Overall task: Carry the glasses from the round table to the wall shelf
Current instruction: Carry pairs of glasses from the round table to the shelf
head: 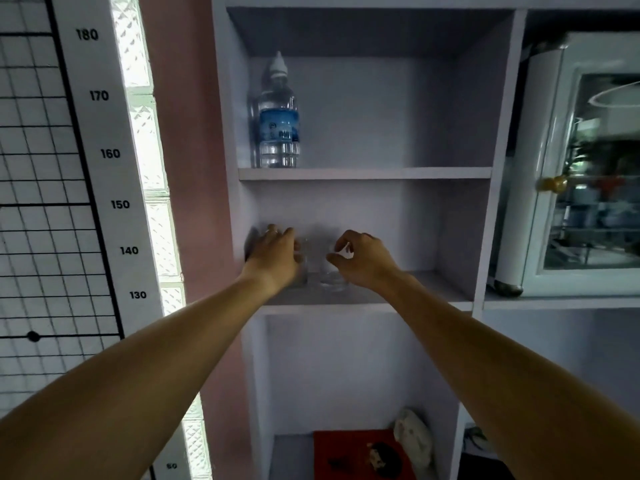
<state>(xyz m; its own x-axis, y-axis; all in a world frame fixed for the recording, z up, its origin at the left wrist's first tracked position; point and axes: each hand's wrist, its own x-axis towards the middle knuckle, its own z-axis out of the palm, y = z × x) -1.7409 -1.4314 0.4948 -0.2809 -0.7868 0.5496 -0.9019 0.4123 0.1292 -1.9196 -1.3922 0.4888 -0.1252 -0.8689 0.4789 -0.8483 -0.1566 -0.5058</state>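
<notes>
Two clear drinking glasses stand side by side on the middle board of the pale wall shelf. My left hand wraps around the left glass, hiding most of it. The fingers and thumb of my right hand curl around the rim of the right glass. Both glass bases seem to touch the board. The glasses are hard to make out against the shelf's back wall. The round table is out of view.
A water bottle with a blue label stands on the shelf above, at its left. A red item and a white object lie in the bottom compartment. A white glass-door cabinet stands right. A height chart hangs left.
</notes>
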